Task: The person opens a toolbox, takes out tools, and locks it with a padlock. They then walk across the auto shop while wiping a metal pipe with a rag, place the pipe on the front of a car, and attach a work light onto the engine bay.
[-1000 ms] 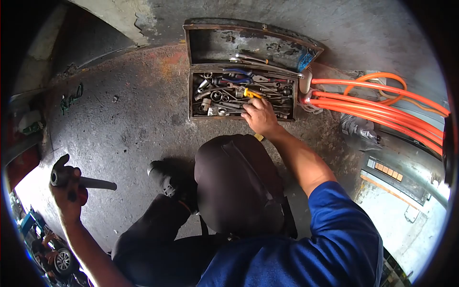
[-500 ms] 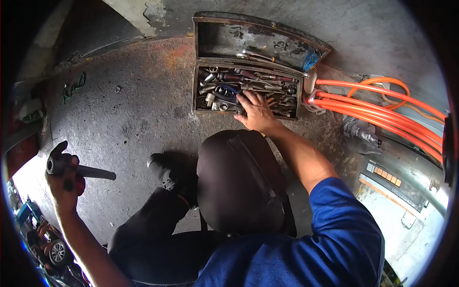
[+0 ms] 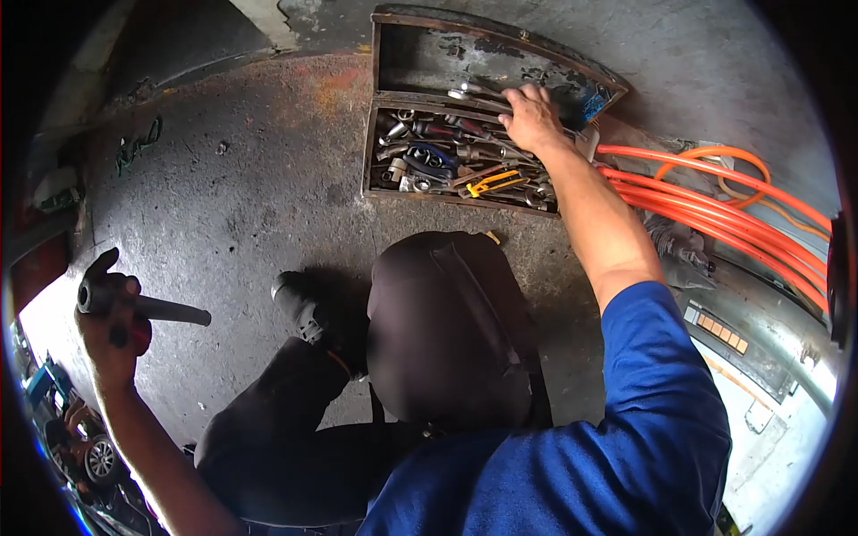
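Observation:
My right hand (image 3: 534, 121) is over the hinge side of an open metal toolbox (image 3: 368, 147). Its fingers are slightly bent and apart, at the wrenches (image 3: 478, 96) lying along the lid; whether they touch is hard to tell. Below, the box holds a jumble of sockets, spanners, screwdrivers and a yellow-handled tool (image 3: 497, 183). Off to the left, my left hand (image 3: 112, 344) is closed around a dark grey tool (image 3: 170, 309) with a round hollow end and a bar sticking out to the right. A red part of it shows by the palm.
Orange hoses (image 3: 715, 214) run along the right side beside the box. A dark padded shape (image 3: 451, 330) and my shoe (image 3: 299, 308) are between me and the box. Vehicle parts and a wheel (image 3: 101, 457) appear at lower left. The concrete floor (image 3: 241, 196) is stained.
My right hand has moved up and right from the tools in the box to the wrenches at the lid, uncovering the yellow-handled tool. My left hand still holds the grey tool.

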{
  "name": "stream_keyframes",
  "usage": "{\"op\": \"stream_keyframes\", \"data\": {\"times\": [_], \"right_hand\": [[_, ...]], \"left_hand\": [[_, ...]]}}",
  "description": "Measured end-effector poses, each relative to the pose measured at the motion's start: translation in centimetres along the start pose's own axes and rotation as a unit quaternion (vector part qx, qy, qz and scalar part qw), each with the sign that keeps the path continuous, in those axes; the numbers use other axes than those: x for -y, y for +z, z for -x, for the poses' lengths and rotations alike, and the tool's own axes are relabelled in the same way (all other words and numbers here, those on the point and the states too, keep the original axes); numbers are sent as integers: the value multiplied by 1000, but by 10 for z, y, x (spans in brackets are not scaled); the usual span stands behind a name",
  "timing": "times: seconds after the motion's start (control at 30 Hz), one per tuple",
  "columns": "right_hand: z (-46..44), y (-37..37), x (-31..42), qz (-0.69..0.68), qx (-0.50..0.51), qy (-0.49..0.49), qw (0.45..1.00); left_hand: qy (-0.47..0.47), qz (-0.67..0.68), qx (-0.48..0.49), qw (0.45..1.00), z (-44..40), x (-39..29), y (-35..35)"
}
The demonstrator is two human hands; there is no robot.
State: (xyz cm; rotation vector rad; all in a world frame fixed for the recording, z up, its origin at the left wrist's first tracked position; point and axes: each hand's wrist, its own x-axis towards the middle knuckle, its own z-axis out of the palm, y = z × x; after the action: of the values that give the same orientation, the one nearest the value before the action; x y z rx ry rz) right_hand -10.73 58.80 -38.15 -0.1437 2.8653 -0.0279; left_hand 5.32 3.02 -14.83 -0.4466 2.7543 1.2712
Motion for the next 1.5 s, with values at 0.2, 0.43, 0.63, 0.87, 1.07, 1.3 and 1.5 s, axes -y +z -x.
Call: {"op": "stream_keyframes", "data": {"times": [0.2,0.43,0.63,0.87,1.07,1.3,1.5], "right_hand": [[-15,-5,-8,-14,51,31,998],[-26,-17,-6,-3,142,17,990],[-13,-26,-15,-46,95,-49,993],[43,-9,21,-108,170,-101,974],[60,44,37,-64,108,0,992],[50,36,28,-125,102,22,987],[86,42,33,-82,110,-54,989]], "left_hand": [[-2,-46,-33,998,13,2,0],[-18,-67,-31,997,23,9,-9],[47,-18,-20,999,26,32,-14],[-10,52,-6,999,18,33,-11],[2,93,38,995,1,44,-15],[14,46,100,994,-16,23,-10],[3,33,70,997,-20,14,-7]]}}
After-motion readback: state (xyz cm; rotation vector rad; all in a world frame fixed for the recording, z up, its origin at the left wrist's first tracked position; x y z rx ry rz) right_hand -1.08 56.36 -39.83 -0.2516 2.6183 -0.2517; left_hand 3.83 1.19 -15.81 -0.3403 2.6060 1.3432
